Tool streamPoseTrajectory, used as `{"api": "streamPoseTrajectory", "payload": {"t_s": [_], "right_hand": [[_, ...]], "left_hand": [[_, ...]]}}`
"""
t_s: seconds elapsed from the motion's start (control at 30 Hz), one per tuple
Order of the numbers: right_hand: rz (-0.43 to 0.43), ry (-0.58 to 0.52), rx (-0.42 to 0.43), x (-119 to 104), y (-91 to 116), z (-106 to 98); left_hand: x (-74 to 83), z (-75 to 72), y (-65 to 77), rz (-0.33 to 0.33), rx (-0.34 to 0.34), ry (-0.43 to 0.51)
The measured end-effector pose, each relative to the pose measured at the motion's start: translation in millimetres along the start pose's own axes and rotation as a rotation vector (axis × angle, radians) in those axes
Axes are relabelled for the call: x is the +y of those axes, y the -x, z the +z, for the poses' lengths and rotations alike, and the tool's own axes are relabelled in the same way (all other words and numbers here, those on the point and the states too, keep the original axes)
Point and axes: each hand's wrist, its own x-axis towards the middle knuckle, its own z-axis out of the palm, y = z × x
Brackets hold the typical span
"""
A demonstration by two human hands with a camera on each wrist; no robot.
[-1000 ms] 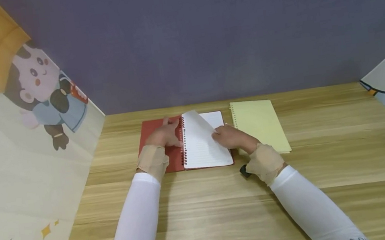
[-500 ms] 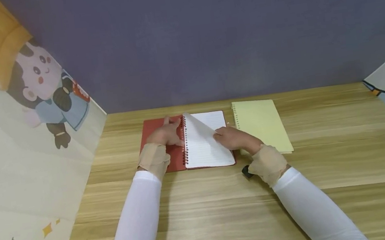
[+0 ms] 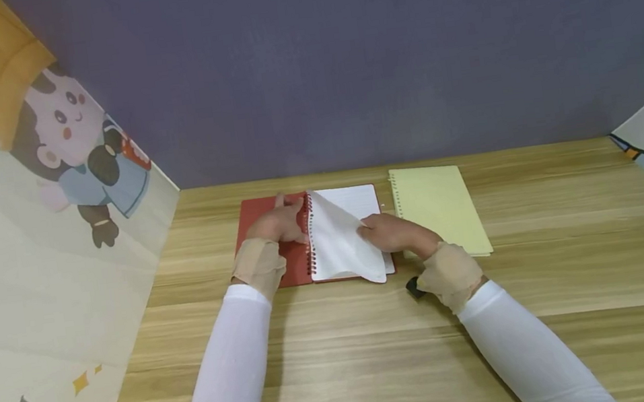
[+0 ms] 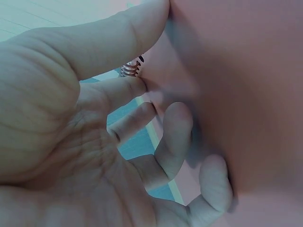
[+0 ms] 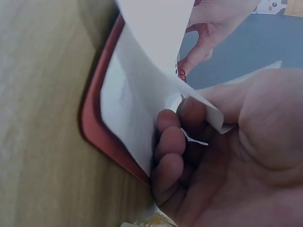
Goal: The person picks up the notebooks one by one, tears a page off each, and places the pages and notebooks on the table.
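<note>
A spiral notebook lies open on the table, its red cover folded out to the left and white lined pages on the right. My left hand rests on the cover beside the coil; in the left wrist view its spread fingertips touch the red surface. With thumb and fingers my right hand pinches the right edge of a page, which bows up and juts past the notebook's near edge. The right wrist view shows the page edge between thumb and fingers, the other pages under it.
A pale yellow spiral notebook lies just right of the red one, partly behind my right forearm. A small black object sits at my right wrist. The dark wall rises from the table's back edge.
The page has swung over: its raised far corner has come down toward me, and its near corner now sticks out past the notebook. Both hands have stayed almost in place.
</note>
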Motion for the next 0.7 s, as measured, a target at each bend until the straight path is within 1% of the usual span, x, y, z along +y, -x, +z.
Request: {"api": "streamPoseTrajectory", "payload": {"t_s": [0.1,0.2,0.7], "right_hand": [[0.018,-0.025,-0.015,-0.3,-0.4,0.0],[0.025,-0.043,-0.025,-0.1,-1.2,-0.2],[0.023,-0.077,-0.056,1.3,-1.8,-2.4]], "left_hand": [[0.6,-0.1,-1.2,0.007,0.009,0.0],[0.8,0.4,-2.6,0.006,0.012,0.028],[0.7,1.6,-3.4,0.001,0.028,0.018]]}}
